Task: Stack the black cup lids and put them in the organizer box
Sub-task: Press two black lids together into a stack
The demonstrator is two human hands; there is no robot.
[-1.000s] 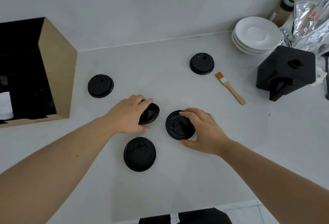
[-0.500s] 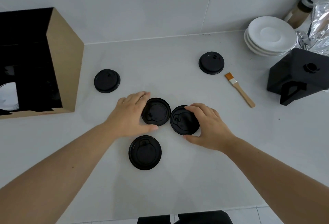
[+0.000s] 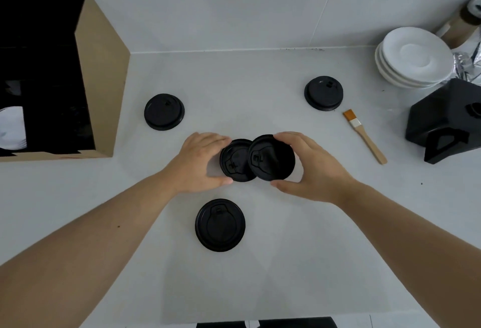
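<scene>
Black cup lids meet at the centre of a white desk (image 3: 260, 275), both forearms reaching in. Curled at the rim, the left hand (image 3: 197, 163) grips one lid (image 3: 234, 162); the right hand (image 3: 312, 169) pinches a second lid (image 3: 270, 157), its edge overlapping the first. Three more round plastic lids lie apart: near (image 3: 220, 225), left (image 3: 164, 111), right (image 3: 323, 93). The cardboard organizer box (image 3: 101, 80) stands far left.

A café or kitchen prep counter: a pale grey worktop (image 3: 260, 80) meets a tiled wall, with stacked white ceramic saucers (image 3: 413, 57) at two o'clock, scattered black plastic cup lids (image 3: 220, 225), and a wooden-handled pastry brush (image 3: 364, 136).
</scene>
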